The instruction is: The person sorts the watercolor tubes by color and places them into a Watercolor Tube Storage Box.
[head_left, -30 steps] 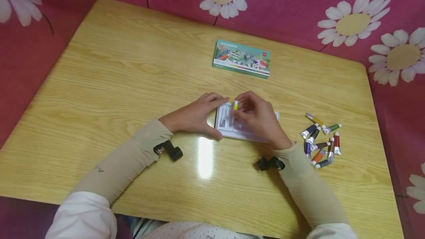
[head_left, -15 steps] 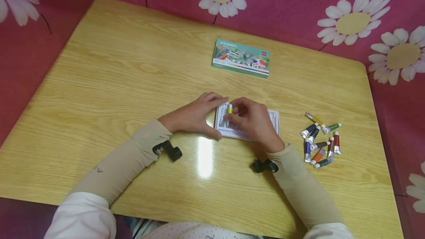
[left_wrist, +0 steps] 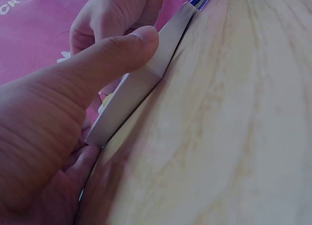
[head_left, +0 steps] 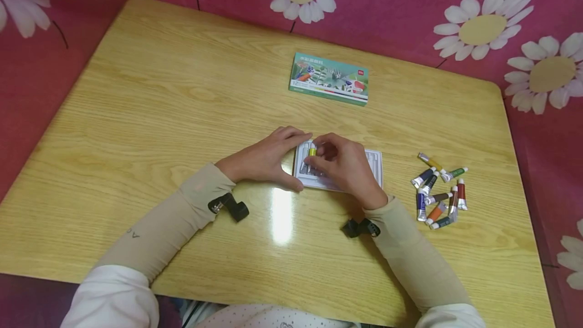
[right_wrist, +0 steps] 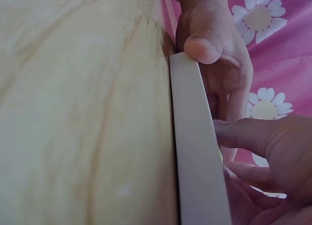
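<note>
A white paint tray (head_left: 376,166) with molded slots lies in front of me on the table. My left hand (head_left: 266,158) holds its left end, thumb at the near corner and fingertips at the far one; the thumb (left_wrist: 131,49) shows against the side wall in the left wrist view. Between thumb and fingertips, my right hand (head_left: 348,166) pinches a small yellow paint tube (head_left: 312,151) with a white cap. The tube is upright over the tray's left slots, cap toward the back. My right palm covers the tray's middle.
Several loose paint tubes lie in a cluster to the right, among them a green one (head_left: 455,174), a red one (head_left: 462,195) and an orange one (head_left: 435,213). A teal printed paint box (head_left: 329,79) lies farther back on the wooden table (head_left: 182,90).
My right hand has moved left and slightly down with the yellow paint tube, bringing it over the tray's left slots. My left hand has stayed on the tray's left end.
</note>
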A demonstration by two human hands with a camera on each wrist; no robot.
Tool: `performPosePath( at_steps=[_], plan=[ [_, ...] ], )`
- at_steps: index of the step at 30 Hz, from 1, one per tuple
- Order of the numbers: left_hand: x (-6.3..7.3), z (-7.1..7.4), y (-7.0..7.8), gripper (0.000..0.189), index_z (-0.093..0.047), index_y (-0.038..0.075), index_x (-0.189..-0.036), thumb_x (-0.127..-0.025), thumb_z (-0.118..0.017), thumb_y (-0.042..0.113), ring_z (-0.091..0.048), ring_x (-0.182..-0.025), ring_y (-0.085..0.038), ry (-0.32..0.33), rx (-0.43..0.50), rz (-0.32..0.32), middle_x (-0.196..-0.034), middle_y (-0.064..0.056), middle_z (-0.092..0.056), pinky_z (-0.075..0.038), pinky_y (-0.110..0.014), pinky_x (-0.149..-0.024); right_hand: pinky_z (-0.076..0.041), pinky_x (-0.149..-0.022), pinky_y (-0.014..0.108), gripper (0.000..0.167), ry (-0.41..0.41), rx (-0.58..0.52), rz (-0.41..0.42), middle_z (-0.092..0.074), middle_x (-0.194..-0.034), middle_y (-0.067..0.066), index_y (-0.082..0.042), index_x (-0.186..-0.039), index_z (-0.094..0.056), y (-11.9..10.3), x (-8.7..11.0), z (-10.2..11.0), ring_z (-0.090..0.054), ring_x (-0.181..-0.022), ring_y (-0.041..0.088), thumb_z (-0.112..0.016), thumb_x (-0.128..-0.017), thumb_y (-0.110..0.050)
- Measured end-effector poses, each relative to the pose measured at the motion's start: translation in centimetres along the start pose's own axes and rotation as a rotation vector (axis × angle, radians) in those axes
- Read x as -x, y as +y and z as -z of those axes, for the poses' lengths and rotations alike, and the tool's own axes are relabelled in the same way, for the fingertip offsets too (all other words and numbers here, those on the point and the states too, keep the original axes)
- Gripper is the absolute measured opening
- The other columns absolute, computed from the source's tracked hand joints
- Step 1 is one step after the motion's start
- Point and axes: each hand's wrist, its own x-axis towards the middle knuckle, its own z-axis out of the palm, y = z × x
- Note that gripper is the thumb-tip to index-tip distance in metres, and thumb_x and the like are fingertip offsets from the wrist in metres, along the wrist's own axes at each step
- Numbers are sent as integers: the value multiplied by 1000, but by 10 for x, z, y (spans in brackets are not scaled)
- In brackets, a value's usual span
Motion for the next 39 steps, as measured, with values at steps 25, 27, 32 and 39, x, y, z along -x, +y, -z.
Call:
performPosePath(
  at_steps=[25, 27, 32, 39],
  plan=[
    [-1, 0, -1, 116, -28, 15, -165, -75, -87, 58, -33, -151, -22, 1, 1, -10, -164, -6, -35, -35, -43, -126, -62, -75, 41, 30, 76, 82, 37, -81, -103, 13, -5, -112, -81, -6, 5, -6, -78, -89, 24, -83, -88, -22],
    [-1, 0, -1, 116, -28, 15, -165, -75, -87, 58, -33, -151, -22, 0, 0, -10, -164, -6, -35, -35, -43, -126, -62, -76, 41, 29, 71, 73, 34, -81, -104, 12, -5, -112, -81, -5, 5, -6, -78, -91, 24, -83, -88, -21],
    [-1, 0, 0, 115, -28, 15, -165, -75, -87, 57, -33, -150, -22, -1, -2, -10, -164, -6, -35, -35, -44, -126, -63, -81, 42, 26, 49, 43, 9, -81, -108, 11, -6, -112, -81, -3, 3, -4, -78, -98, 24, -81, -90, -20],
    [-1, 0, 0, 116, -28, 15, -165, -75, -87, 58, -32, -151, -23, -4, -4, -4, -164, -7, -35, -34, -44, -127, -62, -82, 38, 22, 10, -3, -42, -81, -107, 7, -10, -112, -82, 0, 2, 0, -78, -99, 20, -77, -92, -19]
  ],
)
